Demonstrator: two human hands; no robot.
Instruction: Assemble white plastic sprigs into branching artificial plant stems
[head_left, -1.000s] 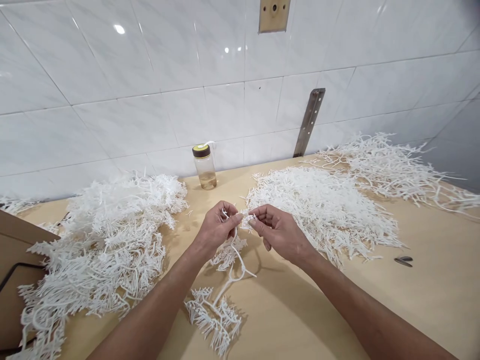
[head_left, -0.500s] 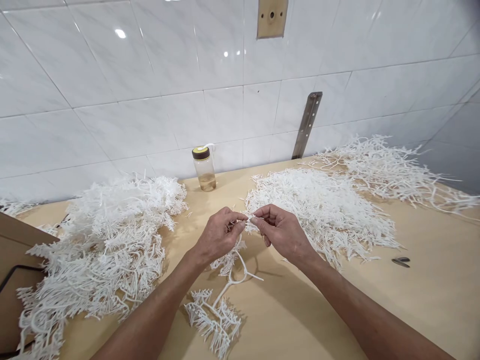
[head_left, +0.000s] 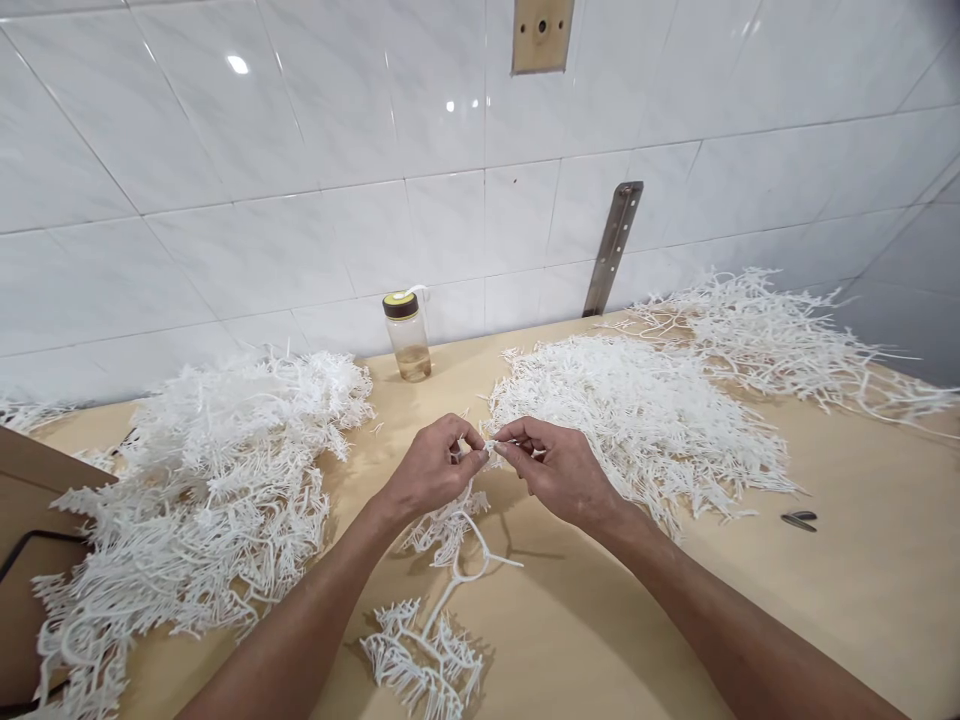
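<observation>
My left hand (head_left: 431,468) and my right hand (head_left: 559,470) meet above the middle of the wooden table (head_left: 840,600). Both pinch the top of a white branched plastic frame (head_left: 442,600), fingertips almost touching. The frame hangs down from my fingers, and its lower comb-like clusters rest on the table near the front edge. A big heap of the same white frames (head_left: 210,480) lies to the left of my left hand. A flatter pile of white plastic pieces (head_left: 637,420) spreads just behind and right of my right hand.
A small bottle with a dark and yellow lid (head_left: 409,335) stands at the tiled wall. More thin white sprues (head_left: 772,335) lie at the back right. A metal bracket (head_left: 615,245) leans on the wall. A small dark tool (head_left: 799,520) lies at right; a cardboard box (head_left: 30,560) at left.
My hands have drawn closer together at the top of the frame. The hanging frame has shifted a little to the left and down on the table.
</observation>
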